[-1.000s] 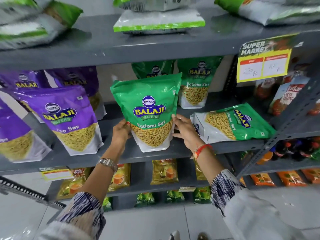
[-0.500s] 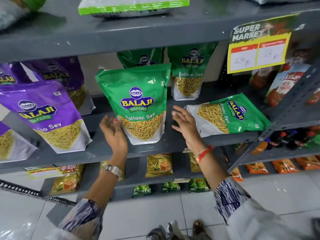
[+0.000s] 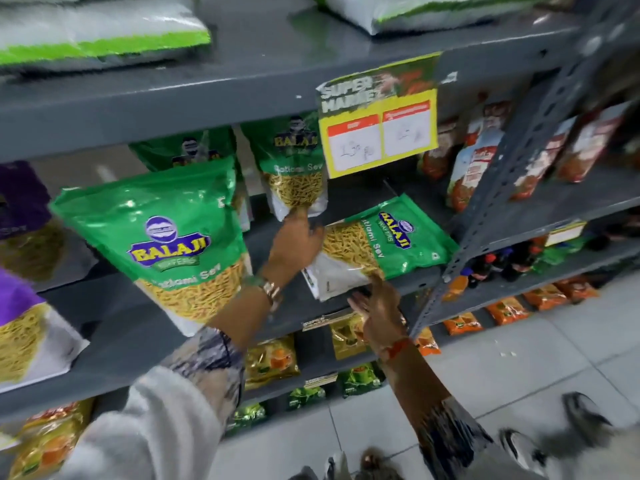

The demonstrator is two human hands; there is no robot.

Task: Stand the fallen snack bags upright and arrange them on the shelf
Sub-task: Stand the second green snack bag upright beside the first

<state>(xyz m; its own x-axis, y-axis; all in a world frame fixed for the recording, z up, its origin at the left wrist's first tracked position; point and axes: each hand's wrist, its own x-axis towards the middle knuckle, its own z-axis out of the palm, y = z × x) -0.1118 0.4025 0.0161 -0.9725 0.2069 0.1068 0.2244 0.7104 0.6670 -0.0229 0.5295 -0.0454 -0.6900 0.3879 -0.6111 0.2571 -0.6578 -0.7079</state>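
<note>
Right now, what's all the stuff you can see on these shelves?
Fallen snack bag: one, green, lying flat, middle shelf.
Standing snack bags: three or more, green, middle shelf.
Purple bags: at least two, left edge.
Price sign: one, yellow, upper shelf edge.
Red packs: several, right bay.
White-green bags: two, top shelf.
Shelf: grey metal.
Left hand: open, at fallen bag's upper edge.
Right hand: open, at its lower corner.

The whole picture is blurry. The price card has writing too smeared to read. The purple bags are cut off at the left edge. The left hand hides part of the fallen green bag.
</note>
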